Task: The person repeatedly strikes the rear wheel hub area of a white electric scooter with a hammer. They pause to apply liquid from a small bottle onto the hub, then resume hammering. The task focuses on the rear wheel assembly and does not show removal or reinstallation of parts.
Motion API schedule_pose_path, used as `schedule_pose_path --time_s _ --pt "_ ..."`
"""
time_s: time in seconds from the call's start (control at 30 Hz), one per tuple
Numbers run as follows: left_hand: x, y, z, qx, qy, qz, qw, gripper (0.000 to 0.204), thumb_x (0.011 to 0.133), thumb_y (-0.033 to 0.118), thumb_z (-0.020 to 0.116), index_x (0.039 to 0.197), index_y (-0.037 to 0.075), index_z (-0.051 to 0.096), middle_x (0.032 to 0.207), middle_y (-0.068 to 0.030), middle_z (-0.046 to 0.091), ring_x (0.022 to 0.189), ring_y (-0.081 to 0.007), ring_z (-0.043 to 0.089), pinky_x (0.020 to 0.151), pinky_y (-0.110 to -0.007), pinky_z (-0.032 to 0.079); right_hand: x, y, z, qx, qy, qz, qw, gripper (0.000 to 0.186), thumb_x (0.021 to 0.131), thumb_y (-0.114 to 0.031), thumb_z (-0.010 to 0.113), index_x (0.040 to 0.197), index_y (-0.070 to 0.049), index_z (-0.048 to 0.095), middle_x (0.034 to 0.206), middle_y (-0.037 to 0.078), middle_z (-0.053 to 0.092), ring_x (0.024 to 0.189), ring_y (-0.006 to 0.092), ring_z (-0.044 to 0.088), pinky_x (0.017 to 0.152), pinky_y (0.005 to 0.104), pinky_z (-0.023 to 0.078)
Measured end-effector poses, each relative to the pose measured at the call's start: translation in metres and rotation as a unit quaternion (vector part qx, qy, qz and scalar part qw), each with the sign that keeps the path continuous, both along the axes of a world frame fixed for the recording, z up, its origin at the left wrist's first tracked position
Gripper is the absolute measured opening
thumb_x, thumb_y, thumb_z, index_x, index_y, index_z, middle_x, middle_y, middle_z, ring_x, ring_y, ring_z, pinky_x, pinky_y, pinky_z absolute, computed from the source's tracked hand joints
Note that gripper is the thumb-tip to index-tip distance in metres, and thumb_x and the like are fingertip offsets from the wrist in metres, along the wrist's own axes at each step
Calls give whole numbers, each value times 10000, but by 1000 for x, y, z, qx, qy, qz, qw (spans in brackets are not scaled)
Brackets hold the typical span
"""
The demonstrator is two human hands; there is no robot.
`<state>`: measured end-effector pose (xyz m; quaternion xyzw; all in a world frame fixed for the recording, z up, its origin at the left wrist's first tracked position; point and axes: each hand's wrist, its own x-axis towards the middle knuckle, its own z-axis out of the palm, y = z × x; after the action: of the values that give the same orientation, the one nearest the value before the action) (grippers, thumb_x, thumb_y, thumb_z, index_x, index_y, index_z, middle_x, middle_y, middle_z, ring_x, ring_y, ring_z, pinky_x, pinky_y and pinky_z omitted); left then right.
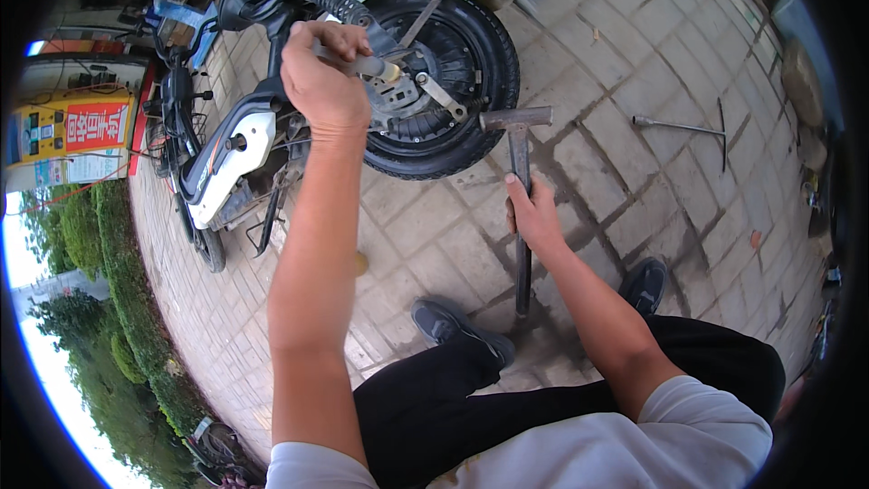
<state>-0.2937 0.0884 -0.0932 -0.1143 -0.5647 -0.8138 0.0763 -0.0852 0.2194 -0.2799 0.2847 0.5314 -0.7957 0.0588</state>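
Note:
My left hand (328, 72) is wrapped round a pale, semi-clear cylinder (369, 65) with a yellowish end. It is held over the hub of a scooter wheel (441, 81); whether the cylinder touches the hub I cannot tell. A silver crank-like arm (442, 96) shows on the hub beside that end. In my right hand (534, 213) is a hammer (520, 158), gripped by its dark handle, with the rusty head up near the tyre's lower right edge. The wheel belongs to a black and white electric scooter (244, 149).
On the brick paving to the right lies a cross-shaped wrench (679, 126). My dark shoes (462, 328) stand either side of the hammer handle. A yellow and red charging-style box (77, 131) stands at the far left, above a hedge (136, 308). Stones (802, 81) line the right edge.

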Motion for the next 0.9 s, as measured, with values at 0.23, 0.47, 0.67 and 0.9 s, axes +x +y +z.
schedule_pose_path --time_s 0.23,0.47,0.67,0.9 --pt "2 17 -32 -139 80 15 987 338 917 270 347 741 9 468 631 -108 424 629 -236 435 641 -375 405 6 -10 2 20 1 15 1000 355 965 -342 609 860 -16 519 555 -8 494 445 73 472 416 268 361" --pt "-10 16 -40 -83 86 19 993 344 898 249 371 816 -45 531 683 -107 481 567 -181 439 564 -329 403 9 -9 -4 30 -8 26 999 366 959 -354 611 856 -14 523 544 -13 485 448 75 472 426 279 363" --pt "-12 15 -39 -86 84 17 993 328 883 253 376 823 -36 521 647 -101 450 550 -186 411 560 -349 396 6 -9 -4 35 -12 25 999 364 956 -354 609 847 -18 519 542 -12 480 450 74 470 429 280 359" --pt "-12 16 -36 -107 88 22 990 305 860 260 375 816 -13 504 581 -98 401 538 -201 387 555 -374 383 7 -10 -9 37 -18 27 999 373 951 -360 612 838 -14 529 548 -7 484 471 75 477 441 286 365"
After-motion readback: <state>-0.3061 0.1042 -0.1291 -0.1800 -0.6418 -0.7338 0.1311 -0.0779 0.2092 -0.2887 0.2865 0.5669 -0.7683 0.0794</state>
